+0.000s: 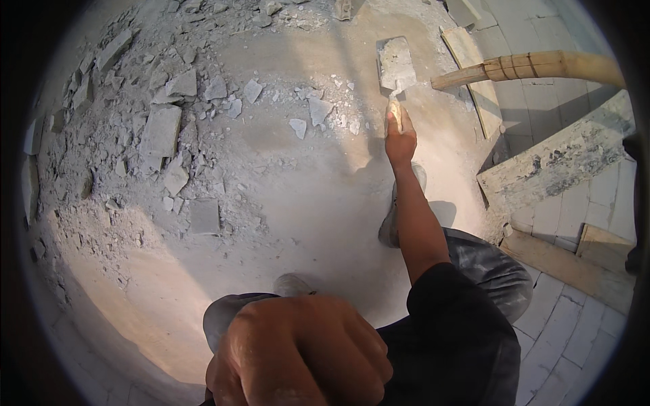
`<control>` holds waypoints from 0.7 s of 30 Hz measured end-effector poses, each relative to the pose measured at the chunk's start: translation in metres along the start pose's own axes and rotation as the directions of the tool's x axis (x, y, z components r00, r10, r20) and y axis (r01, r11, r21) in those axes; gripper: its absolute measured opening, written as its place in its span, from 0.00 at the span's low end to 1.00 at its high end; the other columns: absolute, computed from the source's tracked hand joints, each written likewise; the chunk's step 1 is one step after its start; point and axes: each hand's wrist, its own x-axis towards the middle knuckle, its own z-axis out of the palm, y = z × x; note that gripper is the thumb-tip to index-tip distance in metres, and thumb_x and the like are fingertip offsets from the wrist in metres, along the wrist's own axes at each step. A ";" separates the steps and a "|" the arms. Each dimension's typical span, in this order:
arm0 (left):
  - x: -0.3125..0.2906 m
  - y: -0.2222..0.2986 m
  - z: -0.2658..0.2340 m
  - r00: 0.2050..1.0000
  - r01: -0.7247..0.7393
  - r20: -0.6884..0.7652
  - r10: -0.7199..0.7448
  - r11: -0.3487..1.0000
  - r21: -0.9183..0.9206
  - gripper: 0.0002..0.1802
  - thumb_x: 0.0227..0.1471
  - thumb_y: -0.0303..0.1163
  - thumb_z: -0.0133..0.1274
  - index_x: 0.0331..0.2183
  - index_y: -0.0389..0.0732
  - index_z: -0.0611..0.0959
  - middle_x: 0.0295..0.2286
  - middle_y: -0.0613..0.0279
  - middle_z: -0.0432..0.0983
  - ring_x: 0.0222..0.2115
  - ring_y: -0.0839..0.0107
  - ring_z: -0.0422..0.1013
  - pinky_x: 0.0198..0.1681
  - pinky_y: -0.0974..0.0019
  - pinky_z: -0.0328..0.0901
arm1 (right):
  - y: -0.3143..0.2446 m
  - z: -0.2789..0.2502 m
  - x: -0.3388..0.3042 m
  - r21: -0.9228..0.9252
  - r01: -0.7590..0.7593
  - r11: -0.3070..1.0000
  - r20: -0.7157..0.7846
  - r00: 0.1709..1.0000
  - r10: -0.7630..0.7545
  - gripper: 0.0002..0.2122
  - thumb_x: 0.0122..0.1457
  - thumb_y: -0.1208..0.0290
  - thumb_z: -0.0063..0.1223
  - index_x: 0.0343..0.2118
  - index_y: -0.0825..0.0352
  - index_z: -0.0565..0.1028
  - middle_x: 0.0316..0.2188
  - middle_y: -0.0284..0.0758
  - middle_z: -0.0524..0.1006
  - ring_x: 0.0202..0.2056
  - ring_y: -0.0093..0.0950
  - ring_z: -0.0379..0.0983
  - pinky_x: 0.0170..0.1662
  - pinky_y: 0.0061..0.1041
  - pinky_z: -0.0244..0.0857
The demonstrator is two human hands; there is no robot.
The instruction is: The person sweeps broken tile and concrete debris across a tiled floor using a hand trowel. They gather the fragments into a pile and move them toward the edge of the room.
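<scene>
The right hand (401,141) holds the trowel (397,62) by its handle. It points straight ahead, just left of the bent wooden pole (528,68). The left hand (305,353), farther back, bends; I can't tell if it holds anything.

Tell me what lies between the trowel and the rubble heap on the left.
In the head view, pale, flat fragments and smaller chips lie scattered on the dusty floor between the rubble heap and the trowel in the right hand.
</scene>
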 end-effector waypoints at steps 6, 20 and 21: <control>-0.001 0.002 0.001 0.995 0.072 0.077 -0.063 0.989 -0.127 0.17 0.51 0.43 0.67 0.34 0.39 0.90 0.14 0.70 0.68 0.09 0.81 0.55 0.11 0.71 0.41 | 0.085 -0.029 -0.070 0.619 -0.739 0.265 0.189 0.468 0.863 0.18 0.68 0.56 0.47 0.53 0.63 0.72 0.20 0.33 0.69 0.14 0.24 0.63 0.15 0.24 0.57; -0.002 0.010 -0.048 0.825 0.562 -0.047 -0.564 0.826 -0.040 0.24 0.49 0.54 0.63 0.36 0.43 0.86 0.20 0.62 0.74 0.17 0.77 0.63 0.20 0.73 0.53 | -0.157 0.097 -0.078 -0.006 0.310 0.951 0.513 0.817 -0.263 0.24 0.60 0.60 0.57 0.59 0.59 0.71 0.39 0.44 0.77 0.40 0.47 0.76 0.46 0.44 0.69; -0.003 0.005 -0.051 0.799 0.598 -0.063 -0.598 0.801 -0.015 0.26 0.49 0.54 0.64 0.38 0.40 0.85 0.20 0.63 0.73 0.18 0.78 0.63 0.20 0.73 0.54 | -0.137 0.082 -0.068 -0.028 0.419 0.907 0.392 0.840 -0.376 0.24 0.59 0.63 0.58 0.58 0.60 0.71 0.40 0.44 0.77 0.41 0.47 0.76 0.46 0.45 0.68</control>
